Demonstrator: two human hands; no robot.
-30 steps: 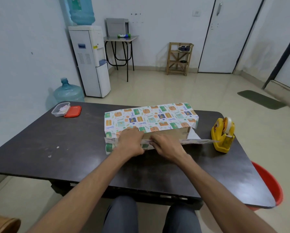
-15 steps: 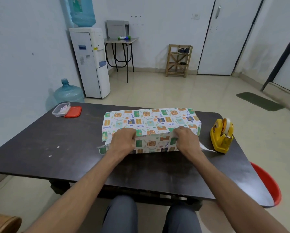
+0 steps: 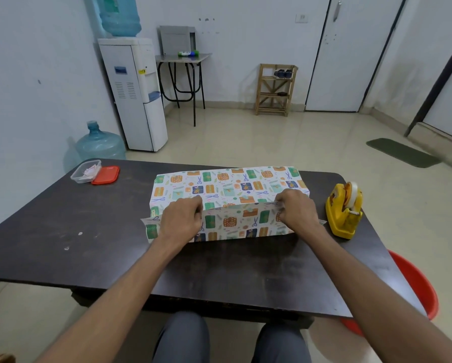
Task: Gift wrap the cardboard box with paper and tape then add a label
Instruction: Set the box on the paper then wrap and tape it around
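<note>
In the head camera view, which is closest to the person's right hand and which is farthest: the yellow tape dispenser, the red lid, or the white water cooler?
1. Yellow tape dispenser: just right of the right hand, on the table.
2. Red lid: at the table's far left corner.
3. White water cooler: beyond the table, at the back left.

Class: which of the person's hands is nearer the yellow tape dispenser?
Right. The right hand grips the wrapping paper just left of the tape dispenser; the left hand holds the paper farther left.

Water dispenser, shoe rack, red bucket
</note>
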